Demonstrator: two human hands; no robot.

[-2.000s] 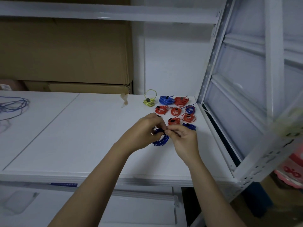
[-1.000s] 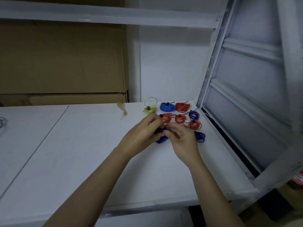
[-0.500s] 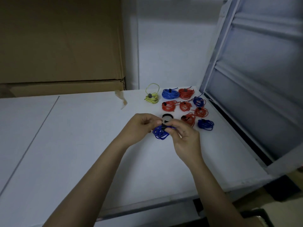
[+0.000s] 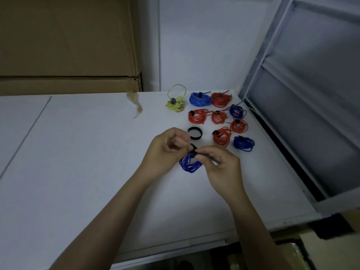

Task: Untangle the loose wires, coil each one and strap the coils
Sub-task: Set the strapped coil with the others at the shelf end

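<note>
Blue wire coil (image 4: 189, 164) pinched by both hands (image 4: 168, 151) (image 4: 221, 166); no writing legible.

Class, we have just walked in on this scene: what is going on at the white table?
A person is strapping a coil of wire. Both hands, the left hand and the right hand, hold a dark blue wire coil above the white table, pinching a black strap round its top. Behind it lie finished coils in red, blue and yellow-green, each strapped, and one loose black strap loop beside them.
</note>
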